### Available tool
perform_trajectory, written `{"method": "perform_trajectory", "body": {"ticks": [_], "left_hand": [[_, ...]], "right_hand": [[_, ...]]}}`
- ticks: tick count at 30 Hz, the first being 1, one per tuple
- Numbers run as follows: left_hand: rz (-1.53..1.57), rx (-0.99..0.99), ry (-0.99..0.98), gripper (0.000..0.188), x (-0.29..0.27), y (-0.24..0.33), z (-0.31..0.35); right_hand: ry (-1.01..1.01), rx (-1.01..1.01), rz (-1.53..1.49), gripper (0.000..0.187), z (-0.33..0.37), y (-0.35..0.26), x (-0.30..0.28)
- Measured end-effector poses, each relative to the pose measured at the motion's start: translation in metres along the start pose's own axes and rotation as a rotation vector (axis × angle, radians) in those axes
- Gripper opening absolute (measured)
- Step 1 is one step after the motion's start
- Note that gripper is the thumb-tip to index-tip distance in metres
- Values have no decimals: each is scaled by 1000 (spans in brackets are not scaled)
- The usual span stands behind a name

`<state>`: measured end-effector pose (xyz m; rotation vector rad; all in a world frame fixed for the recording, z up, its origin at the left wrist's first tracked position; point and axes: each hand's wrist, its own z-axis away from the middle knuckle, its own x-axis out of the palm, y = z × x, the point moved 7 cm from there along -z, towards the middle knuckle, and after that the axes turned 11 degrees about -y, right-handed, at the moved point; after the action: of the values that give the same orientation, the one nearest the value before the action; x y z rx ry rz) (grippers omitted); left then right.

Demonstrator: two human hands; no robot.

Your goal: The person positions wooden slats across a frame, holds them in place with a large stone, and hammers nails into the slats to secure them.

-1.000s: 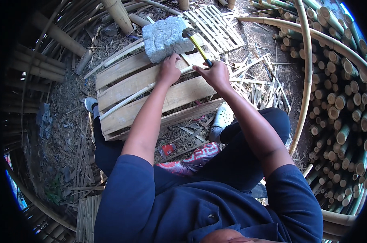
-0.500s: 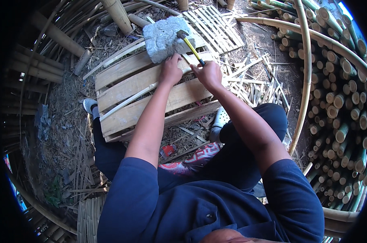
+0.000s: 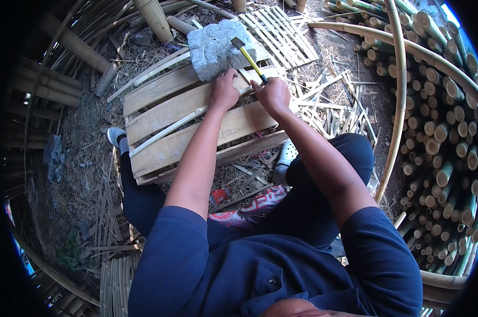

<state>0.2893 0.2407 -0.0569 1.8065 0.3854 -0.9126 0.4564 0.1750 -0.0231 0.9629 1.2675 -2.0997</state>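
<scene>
My right hand (image 3: 274,97) is wrapped round the lower end of a hammer (image 3: 250,61) with a yellow and black handle. The dark hammer head sits over the right part of a rough grey stone block (image 3: 208,50). At the near edge of that block, my left hand (image 3: 225,93) has its fingers bent and pressed together against the stone. Whatever may be between those fingertips is too small to make out. The block rests on the far side of a low slatted wooden table (image 3: 162,113). A thin pale bamboo strip (image 3: 167,130) lies across the slats beside my left forearm.
Beyond the stone lies a lattice panel of bamboo strips (image 3: 284,37). Strip offcuts (image 3: 329,105) litter the ground to the right. A tall stack of cut bamboo poles (image 3: 439,132) fills the right side behind a curved pole (image 3: 399,105). My legs flank the table.
The hammer head has risen slightly and its tilt has shifted. My right hand has moved up a little, while my left hand stays almost in place at the stone.
</scene>
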Motion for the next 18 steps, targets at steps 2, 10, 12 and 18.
{"method": "perform_trajectory", "body": {"ticks": [2, 10, 12, 18], "left_hand": [[3, 0, 2, 32, 0, 1, 0], [-13, -5, 17, 33, -1, -1, 1], [-6, 1, 17, 33, 0, -1, 0], [24, 7, 1, 39, -1, -2, 1]], "right_hand": [[4, -15, -13, 47, -1, 1, 1], [-17, -42, -58, 42, -8, 3, 6], [-10, -47, -61, 41, -10, 5, 5], [-126, -55, -77, 56, -9, 1, -6]]}}
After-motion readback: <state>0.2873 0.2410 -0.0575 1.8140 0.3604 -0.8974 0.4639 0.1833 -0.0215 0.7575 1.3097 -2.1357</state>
